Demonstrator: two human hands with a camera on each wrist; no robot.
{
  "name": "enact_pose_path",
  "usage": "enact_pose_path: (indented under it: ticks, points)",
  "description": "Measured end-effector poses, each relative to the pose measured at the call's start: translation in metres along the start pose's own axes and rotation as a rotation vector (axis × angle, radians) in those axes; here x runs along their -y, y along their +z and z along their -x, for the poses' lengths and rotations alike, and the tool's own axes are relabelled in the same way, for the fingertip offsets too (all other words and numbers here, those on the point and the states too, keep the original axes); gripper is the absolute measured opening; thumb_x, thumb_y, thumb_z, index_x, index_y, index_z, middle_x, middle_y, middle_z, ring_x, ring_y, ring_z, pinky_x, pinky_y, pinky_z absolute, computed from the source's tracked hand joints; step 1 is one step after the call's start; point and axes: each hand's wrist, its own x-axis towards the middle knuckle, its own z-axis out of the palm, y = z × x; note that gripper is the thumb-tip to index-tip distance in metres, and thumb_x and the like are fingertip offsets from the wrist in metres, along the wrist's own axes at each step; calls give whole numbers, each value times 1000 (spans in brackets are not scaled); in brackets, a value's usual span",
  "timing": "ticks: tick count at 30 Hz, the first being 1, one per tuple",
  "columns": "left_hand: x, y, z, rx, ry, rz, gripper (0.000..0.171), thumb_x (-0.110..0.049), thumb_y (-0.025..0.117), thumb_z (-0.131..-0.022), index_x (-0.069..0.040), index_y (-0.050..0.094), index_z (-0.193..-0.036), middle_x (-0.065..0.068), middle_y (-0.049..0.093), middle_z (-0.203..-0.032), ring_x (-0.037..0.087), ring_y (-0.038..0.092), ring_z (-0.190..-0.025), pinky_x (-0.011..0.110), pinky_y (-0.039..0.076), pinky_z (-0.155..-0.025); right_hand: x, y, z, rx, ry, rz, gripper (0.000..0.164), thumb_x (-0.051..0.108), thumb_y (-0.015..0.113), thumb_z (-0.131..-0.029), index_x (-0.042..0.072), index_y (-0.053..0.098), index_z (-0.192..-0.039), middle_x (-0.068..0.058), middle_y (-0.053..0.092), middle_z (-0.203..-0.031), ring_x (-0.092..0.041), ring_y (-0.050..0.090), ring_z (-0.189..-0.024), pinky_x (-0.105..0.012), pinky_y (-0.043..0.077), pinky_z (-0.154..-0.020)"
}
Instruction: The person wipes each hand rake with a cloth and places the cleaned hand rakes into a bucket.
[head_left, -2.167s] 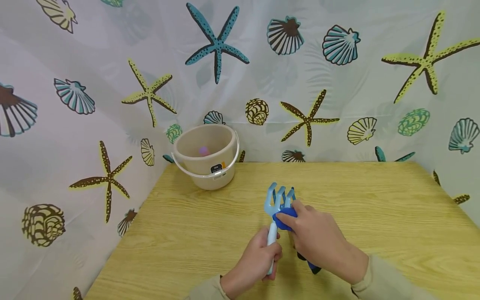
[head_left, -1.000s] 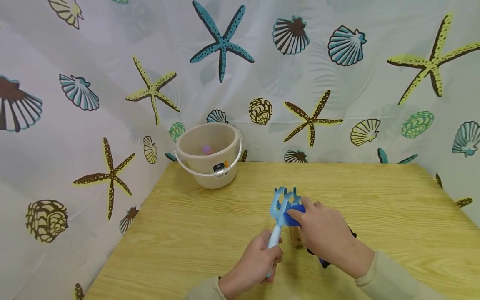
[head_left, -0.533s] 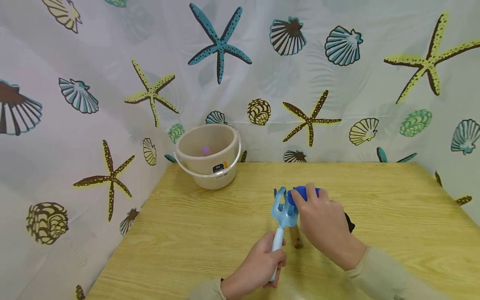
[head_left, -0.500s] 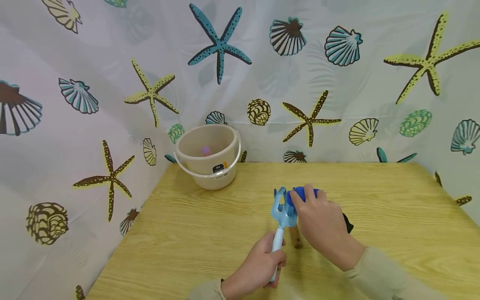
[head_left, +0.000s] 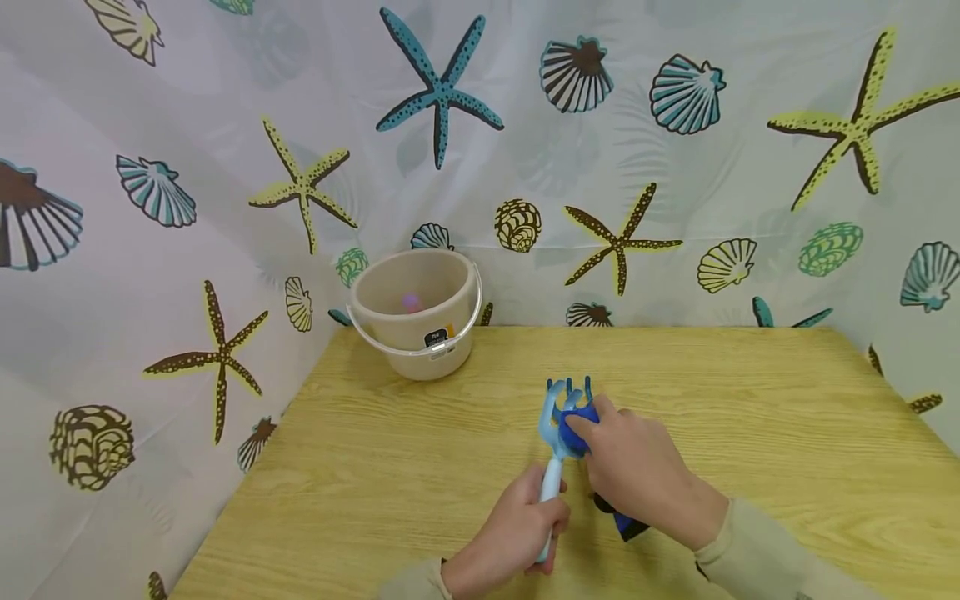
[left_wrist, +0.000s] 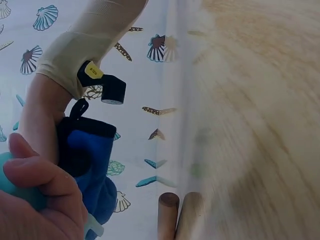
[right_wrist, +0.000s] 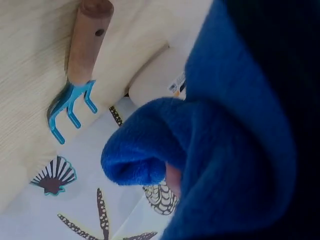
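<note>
My left hand (head_left: 512,527) grips the pale handle of a light-blue hand rake (head_left: 550,479), its tines pointing away from me. My right hand (head_left: 637,462) pinches a blue cloth (head_left: 579,428) against the rake's head, covering part of the tines. The cloth's black-edged end hangs below that hand; a black loop shows on it in the left wrist view. Lying on the table behind is a second hand rake (right_wrist: 89,47), with a wooden handle and blue tines. In the head view only its tine tips show past the first rake.
A beige bucket (head_left: 427,337) with a wire-like clear bail stands at the back left of the wooden table (head_left: 360,467). Something small and purple-pink (head_left: 412,302) lies inside it. A white curtain (head_left: 487,167) printed with shells and starfish encloses the table's back and sides.
With the cloth, my right hand goes right along the tines, then up to their tips, and is now back lower at the rake's head. The left hand keeps its grip, shifting slightly.
</note>
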Motion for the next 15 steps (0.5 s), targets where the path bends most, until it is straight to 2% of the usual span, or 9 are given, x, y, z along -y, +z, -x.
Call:
enact_pose_path:
  ticks: [2, 4, 6, 8, 12, 15]
  points:
    - [3, 1, -1, 5, 1, 14, 17, -5, 48, -87, -6, 47, -105, 3, 50, -60, 15, 40, -31, 21, 27, -25, 0, -3, -1, -23, 35, -16, 38, 12, 68, -74, 14, 70, -112, -20, 60, -98, -18, 52, -49, -24, 34, -27]
    - [5, 3, -2, 2, 4, 11, 19, -6, 48, -87, -5, 48, -105, 2, 49, -58, 14, 40, -31, 21, 27, -25, 1, -7, -3, -82, 64, -16, 38, 12, 68, -74, 12, 70, -113, -19, 59, -94, -19, 50, -48, -25, 34, -27]
    - [6, 5, -3, 12, 4, 11, 20, -6, 48, -87, -4, 48, -107, 2, 48, -57, 13, 39, -31, 21, 27, -26, 4, -11, -7, -133, 78, 15, 39, 11, 67, -74, 10, 69, -113, -18, 58, -89, -18, 46, -45, -27, 36, -26]
    - [5, 7, -2, 17, -2, 4, 22, -6, 48, -86, -4, 48, -107, 1, 47, -56, 13, 39, -30, 21, 29, -26, 8, -12, -12, -147, 87, 47, 39, 12, 66, -75, 7, 68, -113, -20, 57, -88, -20, 45, -45, -30, 40, -26]
    - [2, 11, 0, 15, 12, -26, 24, -6, 49, -84, -4, 49, -108, 0, 46, -52, 14, 41, -31, 21, 33, -27, 14, -9, -18, -94, 90, 91, 35, 14, 66, -76, 5, 68, -110, -23, 58, -93, -24, 51, -48, -35, 46, -27]
    - [1, 10, 0, 13, 19, -41, 25, -6, 50, -83, -5, 49, -108, 1, 47, -53, 15, 43, -31, 21, 35, -28, 15, -7, -20, -37, 71, 79, 33, 14, 65, -77, 7, 69, -109, -24, 59, -93, -22, 49, -45, -32, 44, -26]
